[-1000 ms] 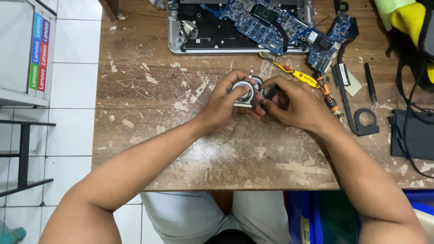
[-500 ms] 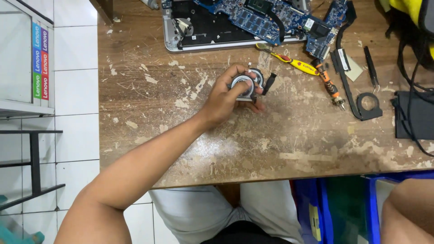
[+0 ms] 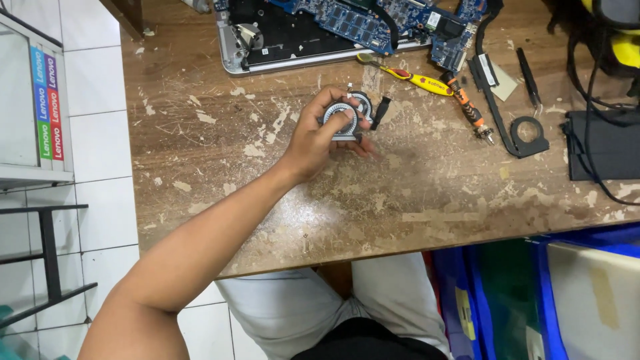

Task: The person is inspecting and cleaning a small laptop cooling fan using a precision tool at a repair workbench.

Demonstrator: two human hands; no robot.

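One hand only in view: left hand (image 3: 319,137), reaching in from the lower left, fingers curled and clamped on a small round laptop cooling fan of grey metal with a black plastic housing (image 3: 347,115). Right hand out of frame, so impossible to tell whether open or closed. Fan held just above the worn wooden tabletop (image 3: 427,193), its flat face turned up toward the camera, thumb across the near rim, fingertips around the far edge. Short black connector tab sticking out to the fan's right, long axis running roughly left to right; free edge facing the right side of the bench, well clear of the palm.

Scarred, paint-flecked brown wood under it, chipped pale in patches. Behind the fan, an opened silver laptop base with blue circuit board exposed (image 3: 320,30). Further right, a yellow-handled screwdriver (image 3: 413,79) lying slantwise, then an orange-and-black-handled screwdriver (image 3: 469,107) angled down to the right. Beyond that, a black flat bracket ending in a ring (image 3: 527,133), and a slim black pen-like tool (image 3: 527,68).
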